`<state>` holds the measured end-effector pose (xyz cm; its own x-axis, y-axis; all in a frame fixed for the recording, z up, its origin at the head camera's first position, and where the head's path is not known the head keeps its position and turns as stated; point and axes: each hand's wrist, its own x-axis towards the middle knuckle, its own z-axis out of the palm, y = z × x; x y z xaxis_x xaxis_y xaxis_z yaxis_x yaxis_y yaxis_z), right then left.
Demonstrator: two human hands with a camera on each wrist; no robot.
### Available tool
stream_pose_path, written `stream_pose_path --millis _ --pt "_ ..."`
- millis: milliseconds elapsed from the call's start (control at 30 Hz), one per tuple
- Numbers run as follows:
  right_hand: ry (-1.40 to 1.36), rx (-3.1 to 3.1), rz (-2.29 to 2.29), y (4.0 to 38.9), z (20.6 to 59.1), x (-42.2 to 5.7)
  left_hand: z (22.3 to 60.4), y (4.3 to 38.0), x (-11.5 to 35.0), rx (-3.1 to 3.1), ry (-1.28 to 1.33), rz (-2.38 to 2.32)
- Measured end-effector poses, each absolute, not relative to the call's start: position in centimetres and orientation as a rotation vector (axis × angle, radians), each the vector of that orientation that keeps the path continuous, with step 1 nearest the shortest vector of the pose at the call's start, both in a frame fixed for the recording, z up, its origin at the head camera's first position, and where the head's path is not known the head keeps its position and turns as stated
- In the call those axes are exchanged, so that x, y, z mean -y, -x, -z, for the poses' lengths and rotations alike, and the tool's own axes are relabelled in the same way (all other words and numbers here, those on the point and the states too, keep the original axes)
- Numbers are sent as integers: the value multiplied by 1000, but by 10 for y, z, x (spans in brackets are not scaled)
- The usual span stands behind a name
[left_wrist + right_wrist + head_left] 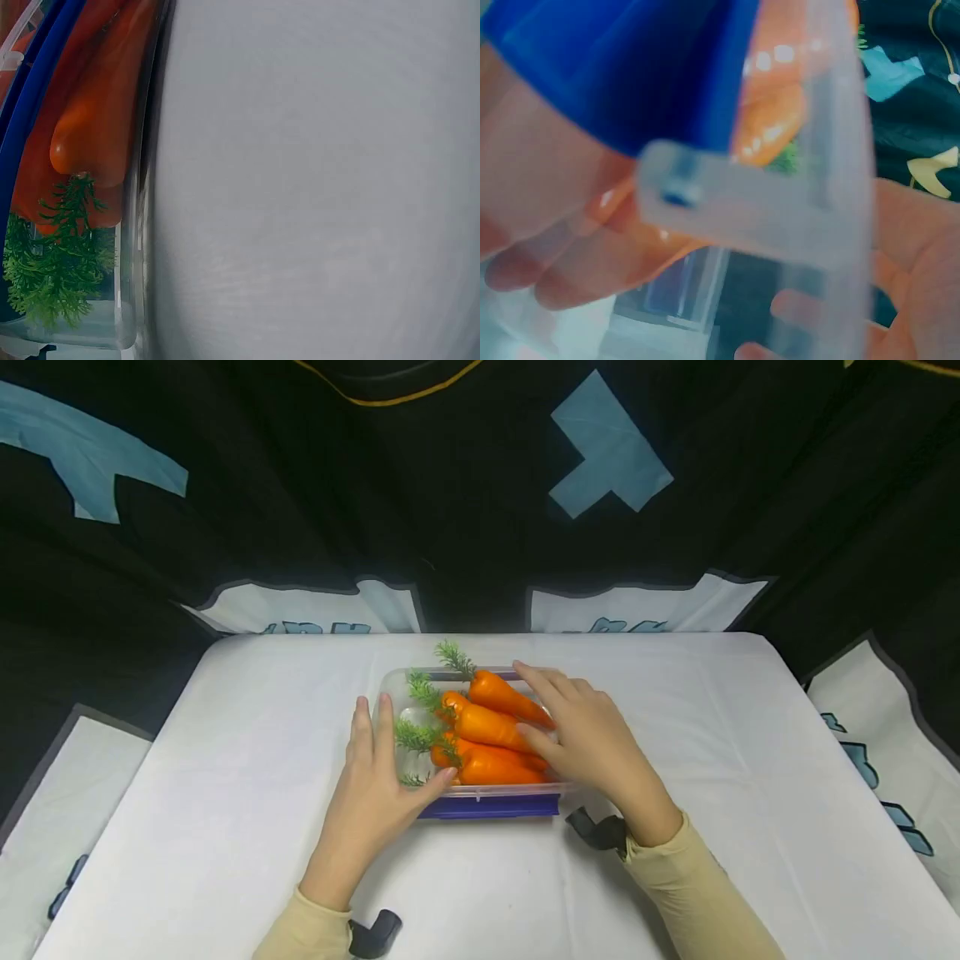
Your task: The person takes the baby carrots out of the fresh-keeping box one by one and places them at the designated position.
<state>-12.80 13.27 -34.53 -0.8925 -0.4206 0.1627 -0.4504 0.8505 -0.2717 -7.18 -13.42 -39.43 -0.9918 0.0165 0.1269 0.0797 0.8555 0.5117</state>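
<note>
A clear plastic food container (pixel 517 791) with blue-purple clip flaps (pixel 487 808) stands on the table, filled with several orange carrots (pixel 491 727). Their feathery green tops (pixel 416 735) point left, one reaching past the far rim. My left hand (pixel 375 797) is at the container's left end, fingers straight, thumb stretched along the near left corner. Over the right end lies my right hand (pixel 588 735), its fingers extended toward the far rim and its thumb over a carrot's tip. The left wrist view shows carrots through the clear wall (pixel 139 247).
A white cloth covers the table (pixel 225 777). Beyond its far edge hangs dark fabric (pixel 465 527) with blue and white patterns. Black bands (pixel 600 831) are on both wrists, below tan sleeves (pixel 693 893).
</note>
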Motion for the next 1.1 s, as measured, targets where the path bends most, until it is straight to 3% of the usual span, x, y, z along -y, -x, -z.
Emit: stream_pose_path --millis 633,1100 --pt "-1240 2913 -381 151 360 -115 400 72 134 2886 105 795" --pt "-1319 2951 -491 157 373 -110 402 73 136 2852 115 800"
